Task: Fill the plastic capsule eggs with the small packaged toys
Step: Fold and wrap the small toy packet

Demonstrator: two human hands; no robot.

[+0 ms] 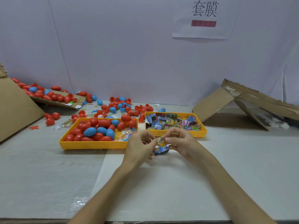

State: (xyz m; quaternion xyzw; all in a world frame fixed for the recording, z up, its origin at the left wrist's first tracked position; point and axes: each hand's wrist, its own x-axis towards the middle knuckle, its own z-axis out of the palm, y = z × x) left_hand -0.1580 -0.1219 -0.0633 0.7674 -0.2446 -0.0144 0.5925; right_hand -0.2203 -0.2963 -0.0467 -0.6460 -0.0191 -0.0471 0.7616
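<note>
My left hand [140,145] and my right hand [181,141] meet just in front of the two yellow trays and pinch a small yellow packaged toy [161,140] between their fingertips. A blue packaged toy [161,150] sits right below it, partly hidden by my fingers. The left yellow tray [90,143] holds many red and blue capsule eggs [97,128] and a few clear toy packets. The right yellow tray [204,131] is full of small packaged toys [171,122].
Loose red and blue eggs and egg halves [123,107] lie behind the trays and on a cardboard flap [53,97] at the back left. Folded cardboard [242,104] stands at the right. A white wall with a paper sign [204,18] closes the back.
</note>
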